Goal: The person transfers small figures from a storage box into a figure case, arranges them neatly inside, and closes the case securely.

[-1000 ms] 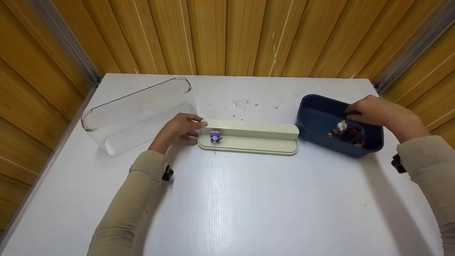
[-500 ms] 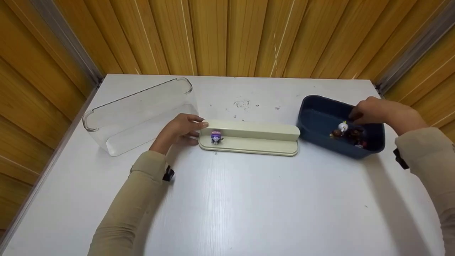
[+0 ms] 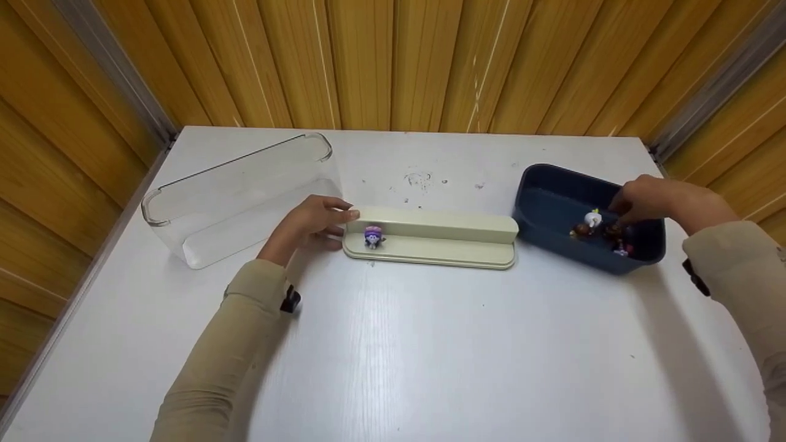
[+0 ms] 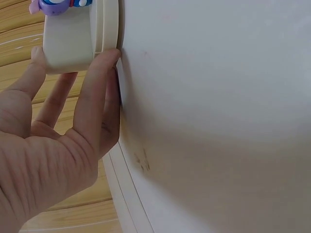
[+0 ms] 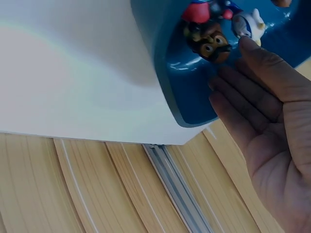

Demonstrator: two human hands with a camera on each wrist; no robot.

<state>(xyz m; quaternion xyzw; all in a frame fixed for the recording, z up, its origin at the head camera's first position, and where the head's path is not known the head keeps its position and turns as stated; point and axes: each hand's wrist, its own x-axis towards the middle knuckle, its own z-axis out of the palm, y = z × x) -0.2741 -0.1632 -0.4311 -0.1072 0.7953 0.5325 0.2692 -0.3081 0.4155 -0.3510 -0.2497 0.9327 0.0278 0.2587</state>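
A cream two-step display stand (image 3: 436, 250) lies at mid-table, with a small purple figurine (image 3: 373, 237) upright on its left end. My left hand (image 3: 307, 222) grips that end; in the left wrist view the thumb (image 4: 36, 60) is on the raised step and fingers (image 4: 90, 97) bend along the base. Inside the dark blue bin (image 3: 559, 245) lie several small figurines. My right hand (image 3: 654, 197) reaches over its far right side with fairly straight fingers, nearest a brown figurine (image 5: 215, 47) and a white one (image 5: 252, 23). Nothing is visibly held there.
A clear, open-topped box (image 3: 245, 196) stands at the left, angled on the white table (image 3: 424, 344). Wood-patterned panels (image 3: 405, 61) rise behind and at both sides. The bin's right end touches no panel.
My right hand has lowered further into the bin, toward the figurines at its right end. The left hand and the stand stay in place.
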